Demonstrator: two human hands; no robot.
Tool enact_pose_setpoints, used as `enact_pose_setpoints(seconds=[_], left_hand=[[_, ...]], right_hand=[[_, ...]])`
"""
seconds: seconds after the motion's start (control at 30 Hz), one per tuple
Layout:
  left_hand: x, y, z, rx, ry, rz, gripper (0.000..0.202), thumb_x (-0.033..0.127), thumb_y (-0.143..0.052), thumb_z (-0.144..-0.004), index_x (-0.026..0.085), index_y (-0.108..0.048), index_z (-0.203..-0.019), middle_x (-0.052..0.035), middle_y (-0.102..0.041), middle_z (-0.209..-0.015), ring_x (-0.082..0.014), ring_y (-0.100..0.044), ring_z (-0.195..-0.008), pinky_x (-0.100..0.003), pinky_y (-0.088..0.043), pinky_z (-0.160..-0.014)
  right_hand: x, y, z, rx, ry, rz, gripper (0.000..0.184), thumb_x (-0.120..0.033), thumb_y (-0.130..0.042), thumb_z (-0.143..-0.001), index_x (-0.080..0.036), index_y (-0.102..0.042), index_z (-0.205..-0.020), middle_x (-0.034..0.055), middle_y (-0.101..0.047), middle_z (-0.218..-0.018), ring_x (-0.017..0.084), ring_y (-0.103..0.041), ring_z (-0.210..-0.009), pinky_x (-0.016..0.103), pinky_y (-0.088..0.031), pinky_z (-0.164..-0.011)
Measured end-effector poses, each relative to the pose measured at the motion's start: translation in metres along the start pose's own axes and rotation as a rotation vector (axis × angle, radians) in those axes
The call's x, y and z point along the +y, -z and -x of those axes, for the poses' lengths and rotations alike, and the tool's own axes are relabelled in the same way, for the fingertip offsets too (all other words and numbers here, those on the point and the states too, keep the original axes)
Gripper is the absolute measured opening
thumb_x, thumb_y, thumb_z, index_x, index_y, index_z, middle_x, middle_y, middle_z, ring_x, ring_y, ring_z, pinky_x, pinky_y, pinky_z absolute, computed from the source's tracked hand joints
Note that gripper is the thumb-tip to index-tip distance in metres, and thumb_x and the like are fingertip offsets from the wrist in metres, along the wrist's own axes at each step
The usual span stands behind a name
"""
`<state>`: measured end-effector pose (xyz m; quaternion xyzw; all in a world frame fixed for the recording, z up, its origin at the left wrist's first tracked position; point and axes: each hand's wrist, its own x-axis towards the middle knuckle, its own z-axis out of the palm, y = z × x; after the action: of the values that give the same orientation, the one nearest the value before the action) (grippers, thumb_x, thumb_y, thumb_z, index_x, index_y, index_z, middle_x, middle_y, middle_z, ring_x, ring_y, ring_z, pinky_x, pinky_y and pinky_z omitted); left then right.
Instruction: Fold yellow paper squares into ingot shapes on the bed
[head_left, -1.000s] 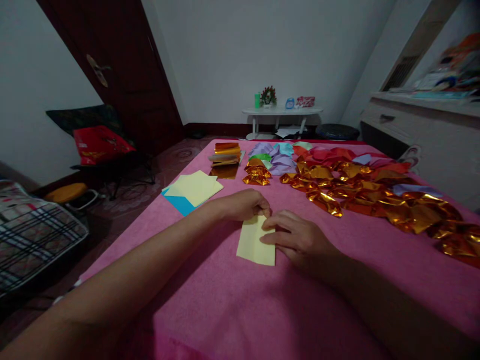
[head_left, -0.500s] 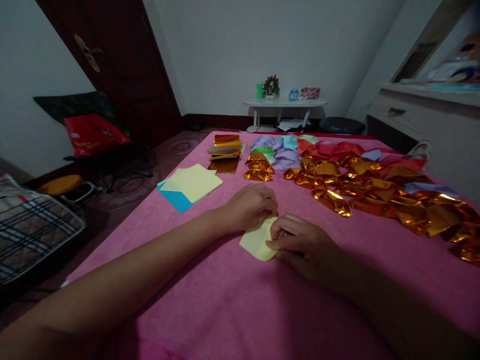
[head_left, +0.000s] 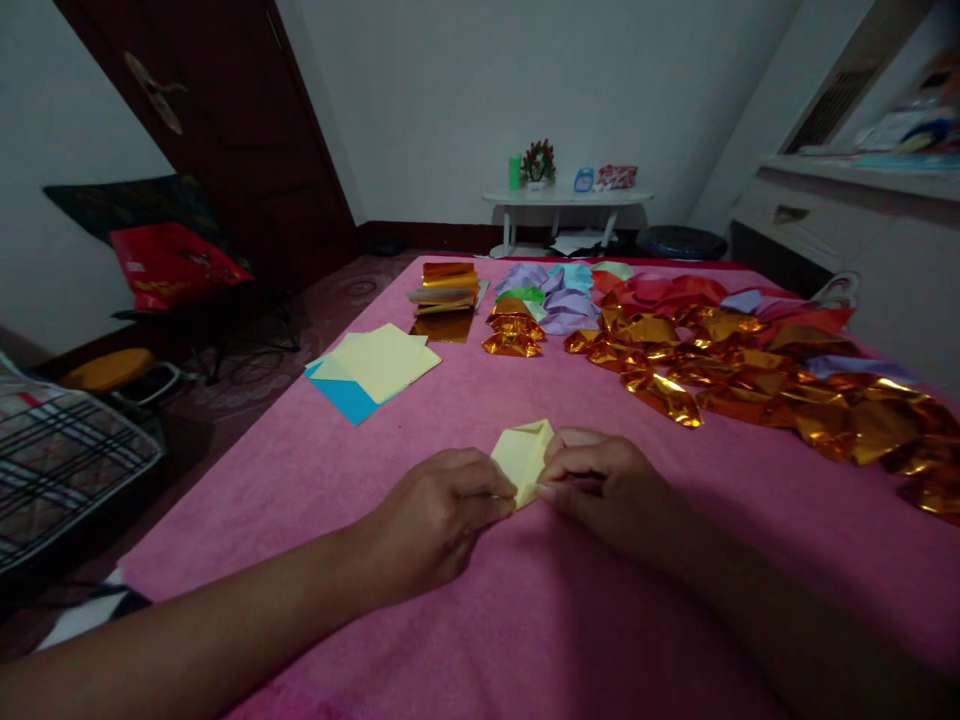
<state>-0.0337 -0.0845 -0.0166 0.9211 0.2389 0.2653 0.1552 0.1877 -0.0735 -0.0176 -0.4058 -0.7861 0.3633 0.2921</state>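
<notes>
A small folded piece of pale yellow paper (head_left: pixel 523 455) is held just above the pink cloth (head_left: pixel 465 620), near the middle of the view. My left hand (head_left: pixel 435 515) pinches its near left edge, fingers closed. My right hand (head_left: pixel 604 480) grips its right side, fingers curled and pressed together. The paper is partly opened into a little pocket shape, and its lower part is hidden by my fingers.
A stack of yellow and blue paper sheets (head_left: pixel 371 368) lies at the left. Gold foil sheets (head_left: pixel 444 290) are stacked farther back. Several folded gold, red and lilac pieces (head_left: pixel 720 360) cover the right side. A white side table (head_left: pixel 566 205) stands by the far wall.
The flat yellow sheet has been lifted and folded into a smaller pocket shape. My left hand has drawn back toward me from the paper's far edge to its near left edge.
</notes>
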Motion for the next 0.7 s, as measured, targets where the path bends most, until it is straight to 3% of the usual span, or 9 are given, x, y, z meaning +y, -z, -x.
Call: enact_pose_setpoints(seconds=[0.27, 0.5, 0.7], left_hand=[[0.001, -0.003, 0.002, 0.074, -0.022, 0.034, 0.017, 0.002, -0.051, -0.08, 0.011, -0.064, -0.088, -0.0087, -0.065, -0.085, -0.016, -0.057, -0.081, -0.029, -0.049, -0.071], [0.0, -0.004, 0.003, 0.1, 0.019, 0.103, 0.023, -0.004, -0.047, -0.075, 0.012, -0.061, -0.084, -0.0077, -0.065, -0.085, -0.0158, -0.057, -0.08, -0.029, -0.048, -0.071], [0.001, -0.005, 0.002, 0.085, 0.036, 0.027, 0.038, -0.001, -0.047, -0.078, 0.013, -0.061, -0.11, -0.0097, -0.065, -0.091, -0.017, -0.057, -0.083, -0.032, -0.048, -0.074]], right_hand=[[-0.006, -0.008, -0.003, 0.138, -0.07, 0.213, 0.014, -0.011, -0.058, -0.069, -0.017, -0.053, -0.057, -0.0028, -0.049, -0.061, 0.01, -0.044, -0.058, 0.022, -0.029, -0.053], [-0.009, -0.012, -0.007, 0.155, -0.064, 0.342, 0.018, -0.008, -0.052, -0.062, -0.018, -0.041, -0.051, -0.0031, -0.044, -0.058, 0.01, -0.039, -0.055, 0.023, -0.023, -0.05], [-0.009, -0.012, -0.006, 0.152, -0.059, 0.35, 0.021, -0.008, -0.051, -0.065, -0.018, -0.037, -0.052, -0.0031, -0.042, -0.059, 0.01, -0.039, -0.055, 0.023, -0.023, -0.05]])
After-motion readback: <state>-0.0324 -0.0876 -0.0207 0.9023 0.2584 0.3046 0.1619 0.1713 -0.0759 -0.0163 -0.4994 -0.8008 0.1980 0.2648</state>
